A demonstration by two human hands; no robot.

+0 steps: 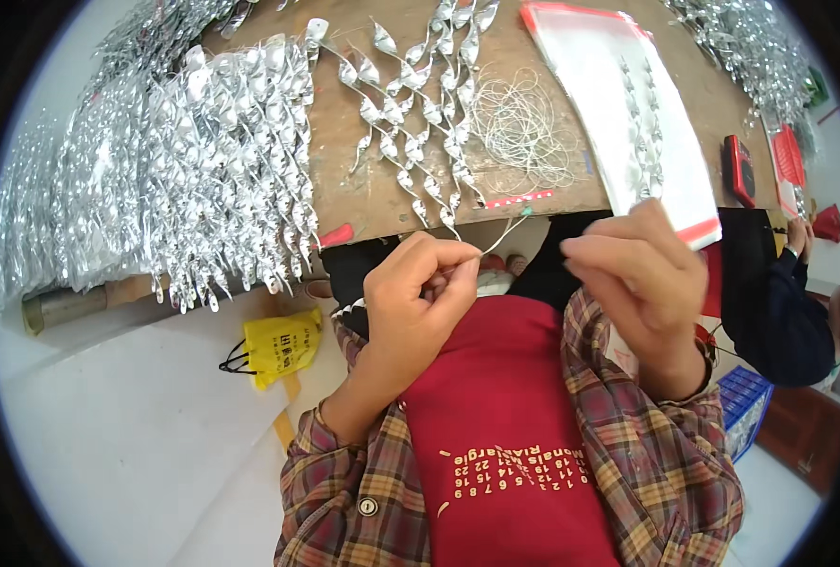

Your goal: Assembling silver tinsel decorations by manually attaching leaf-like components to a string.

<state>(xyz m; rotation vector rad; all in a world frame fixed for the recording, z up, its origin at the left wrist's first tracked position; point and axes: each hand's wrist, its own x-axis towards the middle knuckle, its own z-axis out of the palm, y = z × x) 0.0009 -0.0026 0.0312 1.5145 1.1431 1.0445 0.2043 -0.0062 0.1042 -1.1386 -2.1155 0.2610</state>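
My left hand [418,300] is at the near edge of the table, thumb and forefinger pinched on a thin white string [505,233]. The lower tip of a silver twisted spiral strip [445,213] also reaches those fingertips. From the pinch, the string slants up to a small green spot on the table edge. My right hand [642,283] is raised to the right, apart from the left, its fingers curled together and slightly blurred. Whatever it may hold is hidden. Several silver spirals [392,113] lie on the wood beyond my left hand, beside a loose tangle of white string [524,132].
Silver spirals hang thickly over the table [349,203] edge at left. Clear plastic bags with red edges [595,94] lie at right, near a red and black device [738,170]. Below are a yellow bag [283,348] and blue crate [743,402]. Another person [784,302] sits at right.
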